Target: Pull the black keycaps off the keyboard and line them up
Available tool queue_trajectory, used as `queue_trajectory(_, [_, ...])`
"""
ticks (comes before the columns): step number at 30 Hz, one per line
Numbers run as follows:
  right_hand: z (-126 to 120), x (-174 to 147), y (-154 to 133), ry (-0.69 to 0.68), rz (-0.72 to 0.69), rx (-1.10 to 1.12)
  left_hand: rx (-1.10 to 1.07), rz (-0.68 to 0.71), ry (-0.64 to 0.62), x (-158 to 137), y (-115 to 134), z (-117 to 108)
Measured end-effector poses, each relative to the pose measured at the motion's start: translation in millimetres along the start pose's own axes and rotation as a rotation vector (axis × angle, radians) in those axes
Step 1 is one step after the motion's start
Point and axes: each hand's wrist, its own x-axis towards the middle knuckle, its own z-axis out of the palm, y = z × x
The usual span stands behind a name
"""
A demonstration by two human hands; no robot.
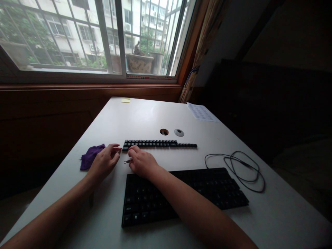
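Observation:
My left hand [105, 160] hovers at the left end of a set of loose black keycaps [151, 143] lined up in rows on the table. Its fingers are loosely bent and apart, with nothing visible between them. My right hand [142, 162] is closed around a small metal tool [127, 161] with a forked tip pointing left; the rest of it is hidden in the palm. The right fingertips reach the nearest keycaps at that end. Below lies a black keyboard [138, 199], partly covered by my right forearm. Its upper part looks bare of keycaps, though it is dark there.
A purple cloth [91, 157] lies left of my left hand. The keyboard's cable [242, 162] is coiled at the right. Beyond the keycaps are a round table hole [164, 132] and its grey cover [178, 132]. Printed paper [202, 112] and yellow sticky notes [126, 100] lie at the far edge.

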Motion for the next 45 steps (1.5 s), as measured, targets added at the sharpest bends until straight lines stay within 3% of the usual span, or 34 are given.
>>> queue_trajectory(6, [-7.0,-1.2,-0.4,0.025,0.008,-0.001,0.006,0.029,0.048,0.5,-5.5,1.8])
queue_trajectory(11, [-20.2,-0.3,2.6,0.169,-0.015,0.095,0.101,0.117,0.123,0.6,0.7,-3.5])
queue_trajectory(18, [-68.8,-3.8,6.5,0.353,-0.069,0.344,0.128,0.267,0.109,-0.9,10.1,-12.6])
queue_trajectory(23, [-95.6,-32.1,1.4,0.335,-0.066,0.437,0.079,0.472,0.013,-5.0,14.2,-13.7])
queue_trajectory(26, [-92.1,-52.0,-3.4,0.192,-0.069,0.576,0.088,0.616,-0.078,-7.0,16.9,-13.8])
queue_trajectory(29, [-77.5,-65.7,-8.7,0.136,-0.062,0.604,0.103,0.705,-0.175,-8.8,17.6,-13.5])
queue_trajectory(35, [-49.6,-74.4,-17.5,0.157,-0.024,0.535,0.159,0.776,-0.275,-11.5,16.3,-13.5])
queue_trajectory(45, [-37.0,-77.1,-26.6,0.231,-0.034,0.282,0.222,0.815,-0.307,-12.1,18.2,-14.6])
